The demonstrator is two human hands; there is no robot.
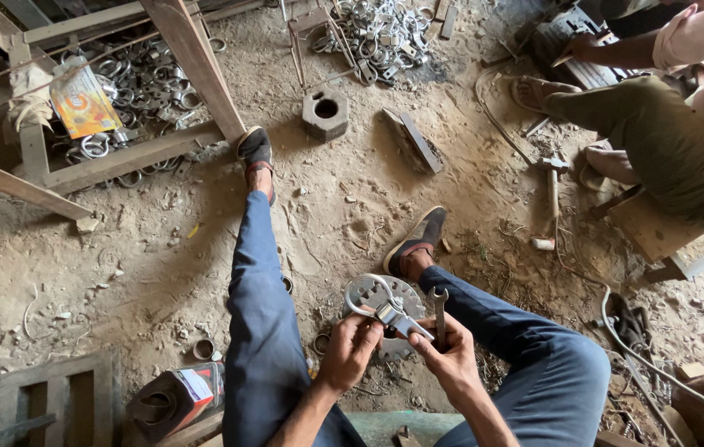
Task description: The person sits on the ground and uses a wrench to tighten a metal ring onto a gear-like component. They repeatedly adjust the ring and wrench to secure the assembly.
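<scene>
A: Head view, hands. What do we record?

B: We record the left hand [350,348] closed on a metal clamp [385,308], a ring with a bolted lug, held between the knees above the dirt floor [161,265]. The right hand [449,354] is closed on a small open-ended spanner [439,305], held upright just beside the lug. The two hands sit close together.

A: Surroundings?

B: We note a round toothed disc [406,291] on the floor behind the clamp, a hexagonal metal block [325,112] well ahead, a heap of similar clamps [381,33] beyond it, and a seated co-worker [683,124] at upper right.
</scene>
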